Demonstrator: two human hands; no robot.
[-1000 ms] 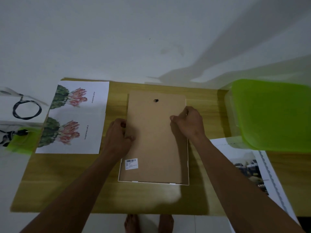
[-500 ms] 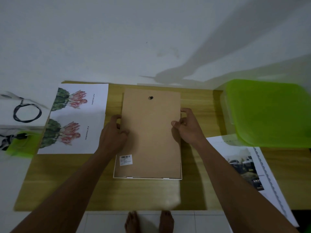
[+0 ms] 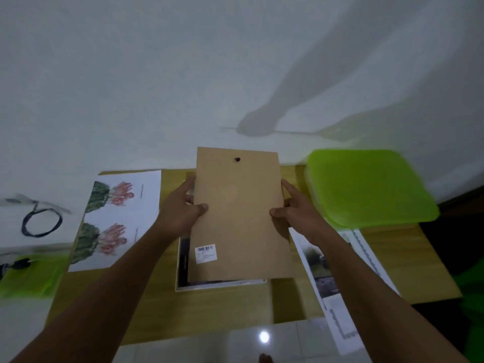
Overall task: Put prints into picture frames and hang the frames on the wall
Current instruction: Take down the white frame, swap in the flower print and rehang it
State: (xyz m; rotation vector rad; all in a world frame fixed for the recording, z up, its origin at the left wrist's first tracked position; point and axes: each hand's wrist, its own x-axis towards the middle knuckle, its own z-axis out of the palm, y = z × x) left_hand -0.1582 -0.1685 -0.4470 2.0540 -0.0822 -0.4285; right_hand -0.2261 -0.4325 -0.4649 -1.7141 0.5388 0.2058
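So you've just lifted the backing [image 3: 239, 213] off the frame [image 3: 183, 285], left hand [image 3: 178, 213] and right hand [image 3: 298, 209] clamped on its edges; frame's open for a print.

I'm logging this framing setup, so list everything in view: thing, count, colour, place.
backing board: 1, brown, lifted in both hands over the frame
frame: 1, white, on the table
cactus print sheet: 1, white, table's left
photo sheet: 1, white, table's right
lid: 1, green, table's right rear
table: 1, wooden
left hand: 1, board's left edge
right hand: 1, board's right edge
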